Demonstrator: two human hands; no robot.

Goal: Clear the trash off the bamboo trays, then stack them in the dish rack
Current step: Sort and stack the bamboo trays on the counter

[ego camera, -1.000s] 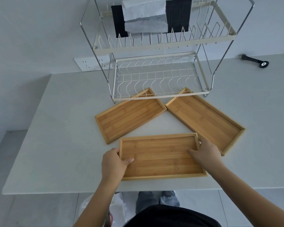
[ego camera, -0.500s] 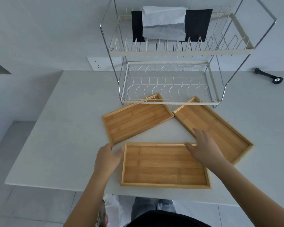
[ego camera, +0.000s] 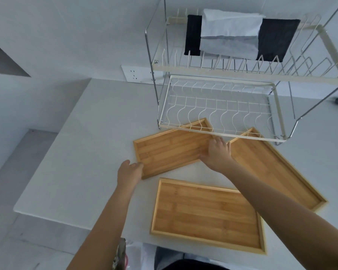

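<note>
Three bamboo trays are seen lying flat on the white table (ego camera: 90, 152). No trash can be seen on any of them.

The left tray (ego camera: 170, 152) is found at about 11 o'clock from the middle of the table top. It is turned at a slant, and its far corner is tucked under the front edge of the dish rack (ego camera: 219, 133). The left hand (ego camera: 130, 172) is placed at the tray's near left corner, with the fingers touching the rim. The right hand (ego camera: 218, 154) is laid on the tray's right end, with the fingers curled over the rim. The tray is being gripped at both ends, but it cannot be told whether it is lifted off the table.

The near tray (ego camera: 203, 213) is seen at 6 o'clock, closest to the person, and it is crossed by the right arm. It is not touched by either hand.

The right tray (ego camera: 271, 168) is seen at 3 o'clock, also slanted, with its far corner under the rack.

The dish rack is found at 12 o'clock. It is made of white wire and has two levels. The lower level is bare. A black cloth (ego camera: 275, 39) and a white cloth (ego camera: 230, 26) are hung over the back of the upper level.

A wall socket (ego camera: 139, 74) is seen at 10 o'clock from the rack.
</note>
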